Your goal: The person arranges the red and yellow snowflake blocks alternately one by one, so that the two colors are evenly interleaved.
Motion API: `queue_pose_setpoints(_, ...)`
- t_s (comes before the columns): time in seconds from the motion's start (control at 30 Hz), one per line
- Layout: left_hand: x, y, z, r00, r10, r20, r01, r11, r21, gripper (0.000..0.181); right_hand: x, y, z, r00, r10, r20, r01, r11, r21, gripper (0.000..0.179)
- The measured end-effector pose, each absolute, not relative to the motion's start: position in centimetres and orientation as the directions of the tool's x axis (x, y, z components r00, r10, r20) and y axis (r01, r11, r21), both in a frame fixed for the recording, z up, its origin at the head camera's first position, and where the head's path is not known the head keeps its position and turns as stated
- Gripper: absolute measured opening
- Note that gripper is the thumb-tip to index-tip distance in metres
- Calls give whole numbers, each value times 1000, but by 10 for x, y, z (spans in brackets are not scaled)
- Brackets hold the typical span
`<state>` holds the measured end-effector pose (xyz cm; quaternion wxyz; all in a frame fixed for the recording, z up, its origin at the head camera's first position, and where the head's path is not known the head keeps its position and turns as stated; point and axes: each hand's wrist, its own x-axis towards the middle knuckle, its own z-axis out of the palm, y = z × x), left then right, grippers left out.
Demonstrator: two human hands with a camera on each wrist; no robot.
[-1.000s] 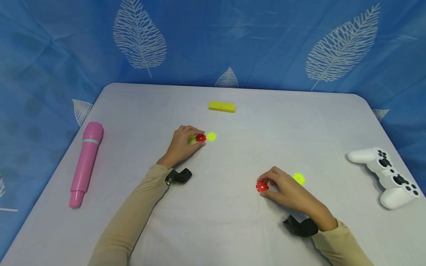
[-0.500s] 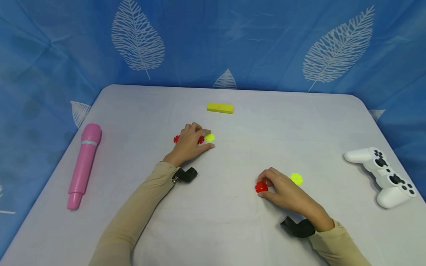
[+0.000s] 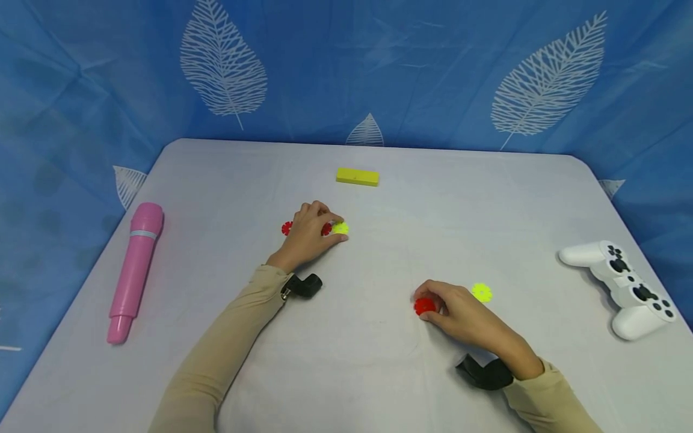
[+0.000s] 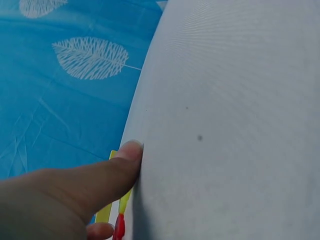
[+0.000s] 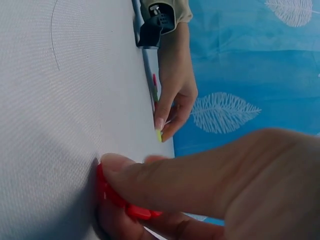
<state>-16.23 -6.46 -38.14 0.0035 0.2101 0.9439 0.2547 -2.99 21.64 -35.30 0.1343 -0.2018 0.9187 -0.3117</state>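
Observation:
My left hand [image 3: 310, 233] pinches a yellow notched plastic disc [image 3: 340, 228] between thumb and index finger. Beside that disc, partly under the hand, lies a dark red notched disc [image 3: 326, 229]. Another red disc [image 3: 287, 228] shows past the other side of the hand; what lies between them is hidden by the fingers. Nearer the front, my right hand [image 3: 457, 310] grips a bright red notched disc [image 3: 425, 306] by its rim. In the right wrist view, red pieces [image 5: 139, 212] show between thumb and fingers, close to the cloth.
A loose yellow disc [image 3: 482, 293] lies behind the right hand. At the back is a yellow block [image 3: 357, 177]. A pink toy microphone [image 3: 135, 273] lies on the left of the white table [image 3: 346, 361], a white game controller [image 3: 617, 288] on the right.
My left hand has slid right along the row, from the red disc to the yellow end disc, uncovering a red disc on its left. The right hand keeps its red disc, its fingers shifting slightly.

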Motion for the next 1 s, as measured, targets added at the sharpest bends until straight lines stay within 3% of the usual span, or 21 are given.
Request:
queue_pose_setpoints(0.47,-162,-65,-383,-919,382,97,378,784,493,42,-31,217,-357,-892,-435,-123,-255,710,-657,20)
queue_pose_setpoints(1.0,-163,-65,-384,-919,380,100,378,782,496,41,-39,211,-362,-964,-245,-104,-110,722,-683,25)
